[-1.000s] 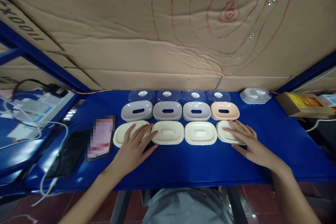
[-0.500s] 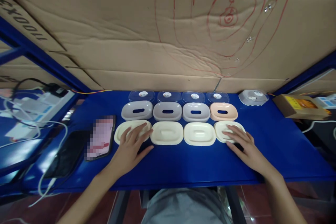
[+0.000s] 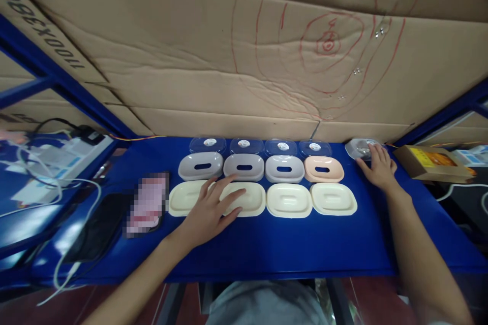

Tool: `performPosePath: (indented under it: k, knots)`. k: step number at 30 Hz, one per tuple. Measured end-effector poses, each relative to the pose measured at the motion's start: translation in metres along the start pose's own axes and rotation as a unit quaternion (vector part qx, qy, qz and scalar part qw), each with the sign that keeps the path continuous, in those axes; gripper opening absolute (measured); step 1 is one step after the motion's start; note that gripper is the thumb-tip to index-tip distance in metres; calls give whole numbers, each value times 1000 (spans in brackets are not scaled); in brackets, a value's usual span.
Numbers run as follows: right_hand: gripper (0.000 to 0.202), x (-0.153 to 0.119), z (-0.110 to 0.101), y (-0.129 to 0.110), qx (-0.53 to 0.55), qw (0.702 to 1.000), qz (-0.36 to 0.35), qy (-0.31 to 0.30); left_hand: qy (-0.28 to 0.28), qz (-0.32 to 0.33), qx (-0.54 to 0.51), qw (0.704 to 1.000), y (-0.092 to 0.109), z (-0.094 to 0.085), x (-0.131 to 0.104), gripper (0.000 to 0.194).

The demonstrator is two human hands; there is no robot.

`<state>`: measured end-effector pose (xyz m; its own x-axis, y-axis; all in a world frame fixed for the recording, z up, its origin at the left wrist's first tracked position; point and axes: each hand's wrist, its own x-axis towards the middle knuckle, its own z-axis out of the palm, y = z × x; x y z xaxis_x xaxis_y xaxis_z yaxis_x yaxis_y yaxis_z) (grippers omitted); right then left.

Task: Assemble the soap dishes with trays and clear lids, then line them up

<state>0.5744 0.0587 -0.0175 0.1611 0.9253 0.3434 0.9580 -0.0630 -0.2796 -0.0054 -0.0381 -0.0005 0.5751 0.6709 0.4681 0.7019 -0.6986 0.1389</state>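
Note:
On the blue tabletop (image 3: 282,249) lies a front row of several cream oval trays (image 3: 288,201) with raised middles. Behind them stand oval soap-dish-like pieces with a slot in the floor: grey ones (image 3: 244,175) and a peach one (image 3: 324,175). Clear oval lids (image 3: 281,148) with round stickers form the back row. My left hand (image 3: 209,210), fingers spread, is over the two leftmost cream trays; whether it touches them I cannot tell. At the back right, my right hand (image 3: 379,167) reaches over a clear-topped oval box (image 3: 354,148), thumb and fingers apart, fingertips on or just above it.
A phone (image 3: 148,203) with a blurred screen and a dark device (image 3: 97,226) with a white cable lie at the left. Power strips and cables (image 3: 72,162) crowd beyond. A cardboard box (image 3: 423,162) stands at right. Cardboard panelling (image 3: 183,71) walls the back.
My right hand has left the rightmost cream tray and moved back and right to the clear-topped box. My left hand has shifted right toward the second tray. The view has tilted slightly up.

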Motion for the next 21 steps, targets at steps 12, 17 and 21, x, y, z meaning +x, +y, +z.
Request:
performPosePath:
  k: [12,17,21]
  knots:
    - [99,-20,-21,27,28,997,27,-65,5,54,-79,995,8,12,50,31]
    - [98,-17,-20,42,67,995,36,-62,-18,22,-117,993,2,14,51,30]
    - [110,-16,-15,32,78,995,25,-58,-32,16,-133,991,2,6,50,31]
